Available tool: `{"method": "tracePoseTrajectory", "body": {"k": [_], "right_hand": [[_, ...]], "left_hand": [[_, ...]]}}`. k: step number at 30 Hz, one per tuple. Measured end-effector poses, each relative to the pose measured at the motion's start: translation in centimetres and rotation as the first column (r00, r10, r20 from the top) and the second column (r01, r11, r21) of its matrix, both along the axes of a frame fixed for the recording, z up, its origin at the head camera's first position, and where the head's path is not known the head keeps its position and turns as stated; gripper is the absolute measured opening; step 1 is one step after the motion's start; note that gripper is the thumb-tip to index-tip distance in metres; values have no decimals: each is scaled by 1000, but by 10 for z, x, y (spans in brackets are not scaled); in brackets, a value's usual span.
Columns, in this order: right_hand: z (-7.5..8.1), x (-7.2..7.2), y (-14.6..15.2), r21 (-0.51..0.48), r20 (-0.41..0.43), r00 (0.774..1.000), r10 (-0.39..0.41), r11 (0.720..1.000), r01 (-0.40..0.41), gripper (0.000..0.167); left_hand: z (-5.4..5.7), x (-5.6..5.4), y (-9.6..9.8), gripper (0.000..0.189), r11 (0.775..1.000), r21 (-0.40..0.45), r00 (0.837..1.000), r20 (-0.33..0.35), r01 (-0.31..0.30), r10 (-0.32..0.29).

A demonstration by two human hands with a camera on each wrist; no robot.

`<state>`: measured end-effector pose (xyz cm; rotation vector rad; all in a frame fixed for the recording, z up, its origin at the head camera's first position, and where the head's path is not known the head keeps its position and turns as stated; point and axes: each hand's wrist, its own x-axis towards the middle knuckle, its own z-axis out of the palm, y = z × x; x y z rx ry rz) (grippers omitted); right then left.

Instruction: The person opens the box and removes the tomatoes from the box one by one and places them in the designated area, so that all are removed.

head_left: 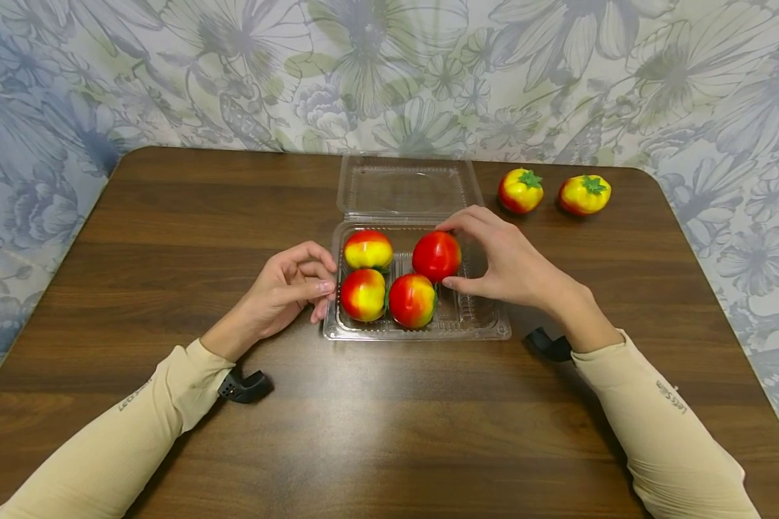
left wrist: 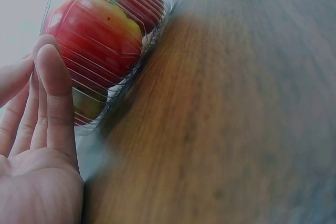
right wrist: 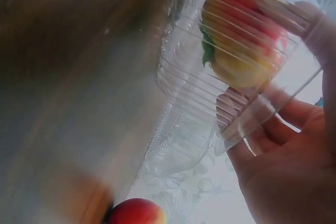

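Note:
A clear plastic clamshell container stands with its lid folded back towards the wall. In it sit a few glossy red-and-yellow tomatoes, artificial-looking: two at the left, one in the near middle and a redder tomato behind that. My right hand holds the redder tomato, thumb on its near side and fingers on the far side. The right wrist view shows this tomato through the ribbed wall. At the container's left rim, the thumb and forefinger of my left hand pinch the edge.
Two more tomatoes, one nearer the container and one further right, rest leaf-up at the table's back right. The brown wooden table meets a flower-patterned wall behind. Black wrist mounts hang by both sleeves.

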<state>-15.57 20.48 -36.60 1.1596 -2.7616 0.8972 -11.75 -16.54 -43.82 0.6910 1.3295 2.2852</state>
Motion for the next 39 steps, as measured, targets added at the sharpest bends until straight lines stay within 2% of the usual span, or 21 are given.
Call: {"method": "tracePoseTrajectory", "body": {"k": [7,22,32,39], "right_hand": [[4,1,2,-38,-6,1000,-9,999,8,68],[11,1,5,-89,26,995,-93,991,95,70],[11,0,7,-157,-28,991,-129,980,123,72],[10,-2,8,-200,-69,990,-124,974,108,71]], "left_hand": [[1,0,1,23,1000,1,1000,-3,2,-2],[0,0,0,22,1000,1,1000,-2,-4,4],[0,0,0,23,1000,5,1000,-10,2,-2],[0,0,0,26,1000,2,1000,4,-6,6]]}}
